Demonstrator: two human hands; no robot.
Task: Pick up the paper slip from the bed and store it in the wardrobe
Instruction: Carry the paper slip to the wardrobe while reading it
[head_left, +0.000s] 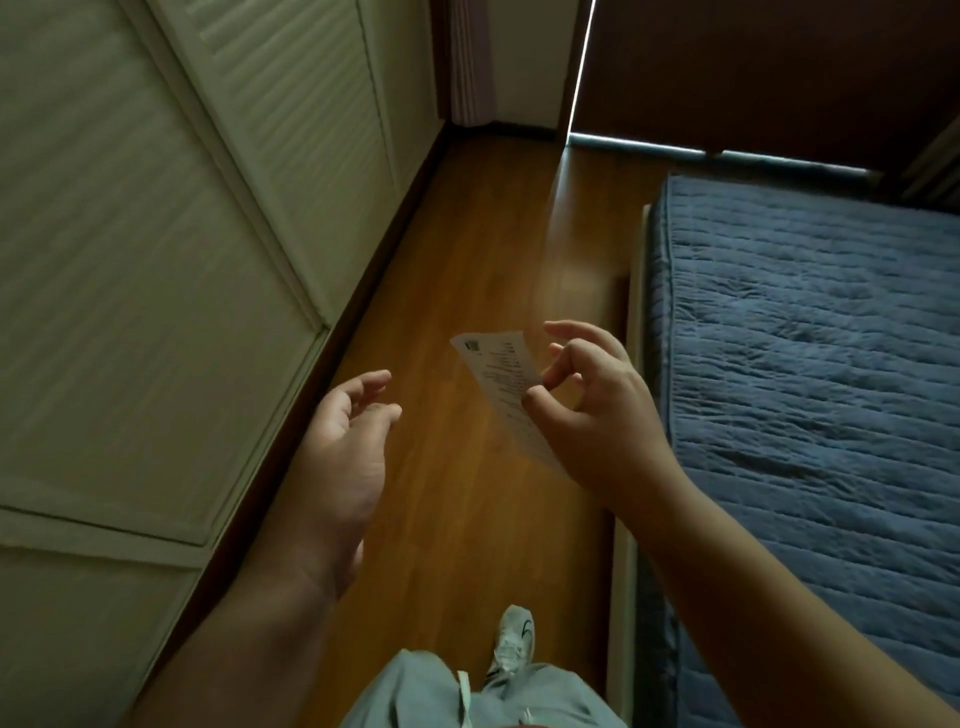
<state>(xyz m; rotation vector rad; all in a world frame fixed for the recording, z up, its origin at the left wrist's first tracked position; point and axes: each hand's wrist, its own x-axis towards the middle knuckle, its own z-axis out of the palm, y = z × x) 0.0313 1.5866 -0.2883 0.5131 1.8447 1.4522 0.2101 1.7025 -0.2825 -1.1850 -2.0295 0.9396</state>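
Note:
My right hand (597, 410) pinches a white printed paper slip (498, 374) between thumb and forefinger, holding it in the air over the wooden floor. The slip's lower end is hidden behind that hand. To the left of the slip, my left hand (348, 441) is held palm inward, fingers apart and holding nothing. The wardrobe (156, 260), with pale louvred doors that look closed, fills the left side. The bed (810, 364), covered with a blue quilted cover, lies at the right.
A strip of brown wooden floor (467, 260) runs between wardrobe and bed. A dark skirting board lines the wardrobe's base. A dark door or wall stands at the far end with a bright slit of light. My grey trousers and a white shoe (514, 639) show at the bottom.

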